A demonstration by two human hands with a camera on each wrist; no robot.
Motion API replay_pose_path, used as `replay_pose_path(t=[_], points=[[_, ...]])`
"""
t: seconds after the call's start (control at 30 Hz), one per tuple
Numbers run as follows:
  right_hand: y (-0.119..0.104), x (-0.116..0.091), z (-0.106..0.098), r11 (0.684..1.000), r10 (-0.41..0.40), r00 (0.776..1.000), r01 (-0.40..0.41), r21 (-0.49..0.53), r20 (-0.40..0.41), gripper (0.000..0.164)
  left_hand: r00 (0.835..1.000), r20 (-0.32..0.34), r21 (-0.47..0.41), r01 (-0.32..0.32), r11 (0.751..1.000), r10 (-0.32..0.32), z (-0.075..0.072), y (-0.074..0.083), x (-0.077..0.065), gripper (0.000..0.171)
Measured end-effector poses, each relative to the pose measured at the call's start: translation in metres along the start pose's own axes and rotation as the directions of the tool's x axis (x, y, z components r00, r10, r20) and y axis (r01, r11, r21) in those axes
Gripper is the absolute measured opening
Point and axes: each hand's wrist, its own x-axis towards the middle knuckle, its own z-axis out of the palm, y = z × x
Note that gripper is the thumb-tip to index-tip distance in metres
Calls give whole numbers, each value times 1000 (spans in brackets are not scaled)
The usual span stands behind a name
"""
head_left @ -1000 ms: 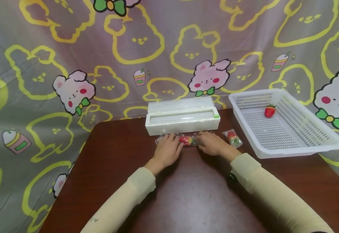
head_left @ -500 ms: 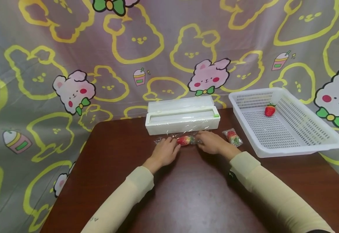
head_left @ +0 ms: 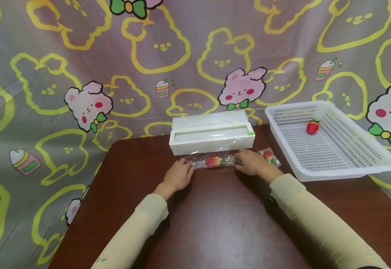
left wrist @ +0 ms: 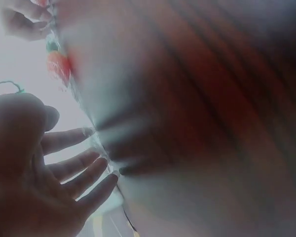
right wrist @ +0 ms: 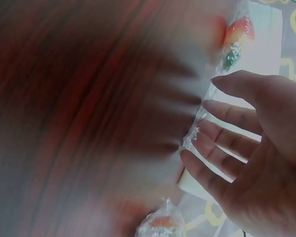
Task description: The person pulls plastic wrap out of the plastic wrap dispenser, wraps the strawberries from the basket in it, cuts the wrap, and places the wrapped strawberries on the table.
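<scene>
A strawberry [head_left: 213, 161] lies on the table, wrapped in a strip of clear plastic film [head_left: 199, 164]. My left hand [head_left: 177, 175] rests at the film's left end. In the left wrist view, the fingers [left wrist: 71, 140] of that hand are spread and fairly straight, their tips touching the film. At the other end, my right hand [head_left: 250, 163] presses the film to the table with extended fingertips; its thumb [right wrist: 237, 85] stands apart from the fingers in the right wrist view. Both palms face the wrapped strawberry, which neither hand grips.
Behind the film stands a white cling-film dispenser box [head_left: 212, 145] with its lid raised. Another wrapped strawberry [head_left: 270, 157] lies beyond my right hand. A white plastic basket [head_left: 350, 173] at the right holds one bare strawberry [head_left: 312, 127]. A patterned curtain [head_left: 195, 56] hangs behind the table.
My left hand has slid left, away from the strawberry, along the film. My right hand has shifted slightly right. More of the film between them shows, stretched out flat.
</scene>
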Motion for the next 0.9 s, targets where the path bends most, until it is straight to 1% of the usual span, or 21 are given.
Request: replay_pose_path(t=[0.17, 0.37, 0.7, 0.9], points=[[1, -3, -4, 999, 37, 999, -37, -5, 21, 14, 1000, -11, -7, -3, 1000, 3, -4, -6, -5, 29], [3, -5, -7, 998, 56, 998, -57, 12, 14, 11, 1000, 9, -23, 10, 1000, -10, -7, -7, -9, 32], [8, -9, -5, 999, 21, 1000, -20, 49, -21, 13, 997, 59, -29, 61, 998, -59, -13, -16, -13, 35], [12, -12, -4, 997, 30, 999, -29, 65, -21, 7, 995, 70, -39, 69, 997, -66, -14, -20, -16, 37]])
